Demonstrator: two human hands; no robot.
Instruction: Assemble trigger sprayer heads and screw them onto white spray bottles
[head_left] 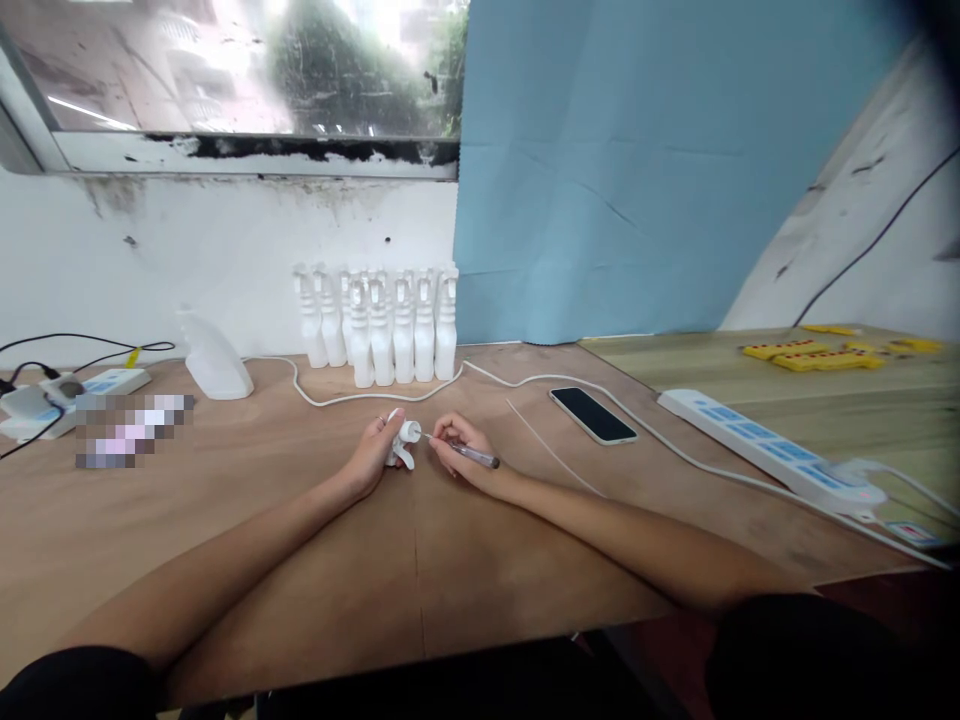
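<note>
My left hand (370, 448) is closed around a white spray nozzle head (409, 433), its round collar facing right and its trigger pointing down. My right hand (463, 452) grips a slim screwdriver (475, 456) with a clear handle. The screwdriver's thin tip points left and reaches the collar; whether it touches inside is too small to tell. Behind both hands, several white spray bottles (403, 335) stand upright in a group against the wall. A white bottle without a spray head (212, 355) stands farther left.
A phone (592, 415) lies right of my hands, beside a thin white tube (553, 448). A white cable (360, 398) crosses the table (322, 600). Power strips sit at the right (765, 450) and left (112, 385). Yellow pieces (814, 354) lie at the far right.
</note>
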